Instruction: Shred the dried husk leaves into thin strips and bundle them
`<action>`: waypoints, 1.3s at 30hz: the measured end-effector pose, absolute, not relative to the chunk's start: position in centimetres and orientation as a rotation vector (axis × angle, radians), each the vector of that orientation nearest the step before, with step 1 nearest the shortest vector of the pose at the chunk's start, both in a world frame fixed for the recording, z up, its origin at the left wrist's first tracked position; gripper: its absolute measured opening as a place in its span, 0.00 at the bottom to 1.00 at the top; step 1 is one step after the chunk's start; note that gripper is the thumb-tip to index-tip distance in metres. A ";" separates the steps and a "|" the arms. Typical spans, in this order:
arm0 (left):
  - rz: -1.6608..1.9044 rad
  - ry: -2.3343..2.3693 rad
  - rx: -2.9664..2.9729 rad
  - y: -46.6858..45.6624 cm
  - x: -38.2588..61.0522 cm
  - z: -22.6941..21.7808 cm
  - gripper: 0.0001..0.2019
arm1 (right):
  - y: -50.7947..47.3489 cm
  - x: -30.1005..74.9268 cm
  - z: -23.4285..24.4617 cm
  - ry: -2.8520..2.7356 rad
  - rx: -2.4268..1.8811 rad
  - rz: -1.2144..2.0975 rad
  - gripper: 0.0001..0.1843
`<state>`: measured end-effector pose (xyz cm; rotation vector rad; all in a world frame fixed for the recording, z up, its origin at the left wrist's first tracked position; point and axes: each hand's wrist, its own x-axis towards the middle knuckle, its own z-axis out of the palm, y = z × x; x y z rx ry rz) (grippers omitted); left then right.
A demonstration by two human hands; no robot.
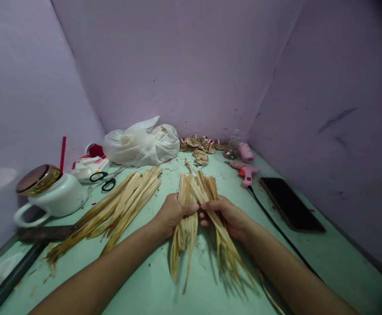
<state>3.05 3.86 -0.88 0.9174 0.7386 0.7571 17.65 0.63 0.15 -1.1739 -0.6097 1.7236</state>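
1. Green table [158, 280] — work surface, beneath all items below.
2. Loose pile of dry leaf strips [130, 197], lying at left.
3. White plastic bag [143, 146], behind the loose pile.
4. Left bunch of strips [185, 227], near table centre — gripped by the left hand [173, 213], thumb on top.
5. Right bunch [225, 247], just beside, gripped likewise by the right hand [230, 214].
6. Black phone [291, 203], at right.
7. Pink glue gun [246, 170], near the phone.

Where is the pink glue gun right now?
In the head view, the pink glue gun lies right of centre on the table, beyond the right hand, just in front of the pink roll and left of the phone.
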 end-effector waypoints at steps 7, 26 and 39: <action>0.738 0.720 1.052 3.6 3.3 -1.0 0.16 | 0.9 17.1 -0.9 -0.720 -1.266 1.688 0.11; 0.611 0.587 1.001 4.4 2.3 -0.6 0.20 | 0.8 17.5 -0.4 -1.026 -1.365 1.658 0.18; 0.582 0.629 1.034 4.7 2.2 -0.2 0.22 | 1.0 18.7 -0.2 -1.161 -1.389 1.641 0.19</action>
